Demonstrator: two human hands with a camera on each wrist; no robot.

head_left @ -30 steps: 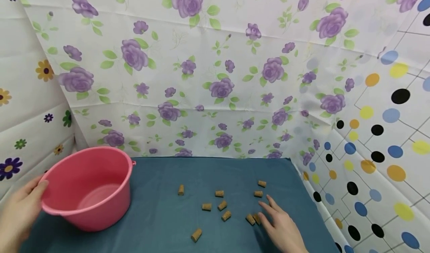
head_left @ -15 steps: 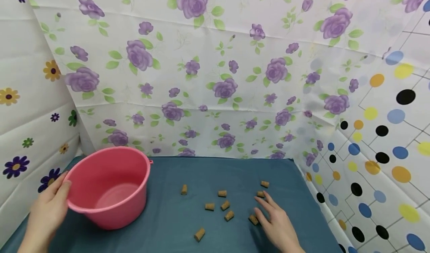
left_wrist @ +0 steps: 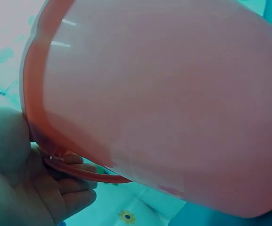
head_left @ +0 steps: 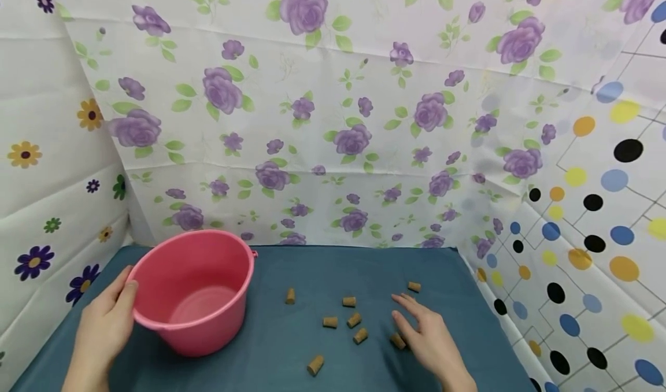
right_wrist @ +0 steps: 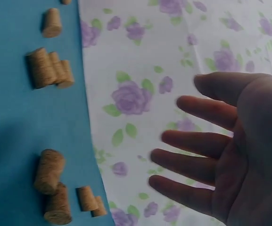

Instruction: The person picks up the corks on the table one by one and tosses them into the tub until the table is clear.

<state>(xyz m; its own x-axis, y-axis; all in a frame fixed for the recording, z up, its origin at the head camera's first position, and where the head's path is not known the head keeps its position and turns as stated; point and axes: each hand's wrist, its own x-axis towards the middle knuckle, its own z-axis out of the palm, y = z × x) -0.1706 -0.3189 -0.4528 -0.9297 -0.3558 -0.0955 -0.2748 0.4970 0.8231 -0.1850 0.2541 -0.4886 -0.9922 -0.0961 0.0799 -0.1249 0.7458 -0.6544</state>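
My left hand (head_left: 106,320) grips the left rim of a pink plastic bucket (head_left: 208,337), thumb over the edge. The bucket is tipped slightly toward me, and its inside shows bare. In the left wrist view, the fingers lie behind the rim beside the bucket's thin handle (left_wrist: 93,177). Over the right part of the table, my right hand (head_left: 429,334) hovers palm down, its fingers spread and holding nothing. A cork (head_left: 398,341) lies just under its thumb, partly covered. In the right wrist view, two corks (right_wrist: 49,172) lie end to end below the straight fingers.
Several more corks lie scattered on the dark blue tablecloth (head_left: 270,340), including one near the front (head_left: 315,365) and one at the far right (head_left: 414,287). A flowered cloth (head_left: 322,120) backs the table; a dotted cloth (head_left: 588,276) hangs at the right.
My left hand has carried the bucket rightward, closer to the corks. The right hand has shifted slightly left over the corks, fingers still spread. The head view has turned a little left.
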